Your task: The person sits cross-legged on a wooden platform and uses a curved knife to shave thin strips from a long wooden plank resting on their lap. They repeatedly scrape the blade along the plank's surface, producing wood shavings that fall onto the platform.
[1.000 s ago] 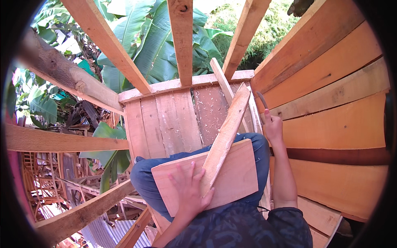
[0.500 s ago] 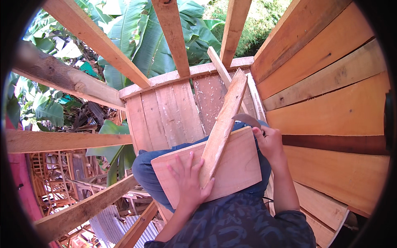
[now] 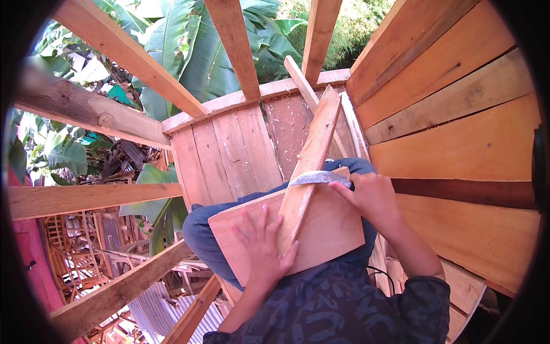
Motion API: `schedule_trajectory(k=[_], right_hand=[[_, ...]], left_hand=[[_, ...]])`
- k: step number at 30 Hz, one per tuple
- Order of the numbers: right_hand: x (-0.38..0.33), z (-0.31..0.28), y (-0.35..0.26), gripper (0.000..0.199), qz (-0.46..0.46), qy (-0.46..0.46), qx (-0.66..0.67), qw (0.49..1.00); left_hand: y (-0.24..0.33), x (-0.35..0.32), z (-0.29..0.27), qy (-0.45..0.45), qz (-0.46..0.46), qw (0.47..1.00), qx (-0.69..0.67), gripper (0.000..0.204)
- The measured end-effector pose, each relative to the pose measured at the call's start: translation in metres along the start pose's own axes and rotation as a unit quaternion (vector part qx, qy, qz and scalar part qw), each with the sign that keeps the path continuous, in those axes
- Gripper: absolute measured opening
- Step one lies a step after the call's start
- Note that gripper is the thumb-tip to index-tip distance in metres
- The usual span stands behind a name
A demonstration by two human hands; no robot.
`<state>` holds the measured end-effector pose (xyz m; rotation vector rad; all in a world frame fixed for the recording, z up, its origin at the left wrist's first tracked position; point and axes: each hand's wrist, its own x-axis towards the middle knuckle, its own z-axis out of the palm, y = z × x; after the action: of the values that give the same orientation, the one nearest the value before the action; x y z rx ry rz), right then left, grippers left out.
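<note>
A flat wooden board [image 3: 338, 235] rests tilted across my lap. On top of it slants a narrow, rough-edged wooden strip [image 3: 314, 146], its pointed far end reaching beyond my knees. My left hand [image 3: 260, 243] lies on the board with its fingers spread, and the strip's near end is held between thumb and index finger. My right hand [image 3: 371, 198] is closed round the handle of a curved knife [image 3: 315, 178]; the fingers hide most of that handle. The grey blade lies across the strip, its tip toward the left.
Plank flooring [image 3: 229, 155] with scattered shavings lies ahead, bounded by a wooden edge beam [image 3: 229, 103]. Upright posts [image 3: 232, 46] stand along it, and another loose stick [image 3: 301, 80] leans there. A plank wall [image 3: 452, 143] rises close on the right. Corrugated sheets [image 3: 152, 315] lie below left.
My right hand has turned and brought the knife blade nearer, from beside the strip to across it. The left hand stays in place on the board and strip.
</note>
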<state>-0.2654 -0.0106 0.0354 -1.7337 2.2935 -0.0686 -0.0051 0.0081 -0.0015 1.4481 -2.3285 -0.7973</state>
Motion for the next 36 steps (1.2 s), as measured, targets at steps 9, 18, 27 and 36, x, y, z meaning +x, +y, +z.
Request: schedule_trajectory(k=[9, 18, 27, 36], right_hand=[[0.029, 0.013, 0.018, 0.077, -0.028, 0.049, -0.089, 0.994], [0.080, -0.039, 0.084, 0.077, 0.185, 0.101, -0.104, 0.972], [0.006, 0.005, 0.001, 0.059, 0.012, 0.011, -0.022, 1.000], [0.041, 0.013, 0.026, 0.076, -0.052, 0.040, -0.104, 0.992]], left_hand=[[-0.001, 0.004, -0.003, -0.014, -0.008, 1.000, -0.009, 0.067], [-0.007, -0.002, -0.003, -0.019, -0.002, 1.000, -0.016, 0.065], [-0.008, 0.001, 0.000, -0.023, -0.004, 0.999, -0.023, 0.065], [-0.006, 0.006, -0.004, -0.041, -0.014, 0.999, -0.027, 0.066]])
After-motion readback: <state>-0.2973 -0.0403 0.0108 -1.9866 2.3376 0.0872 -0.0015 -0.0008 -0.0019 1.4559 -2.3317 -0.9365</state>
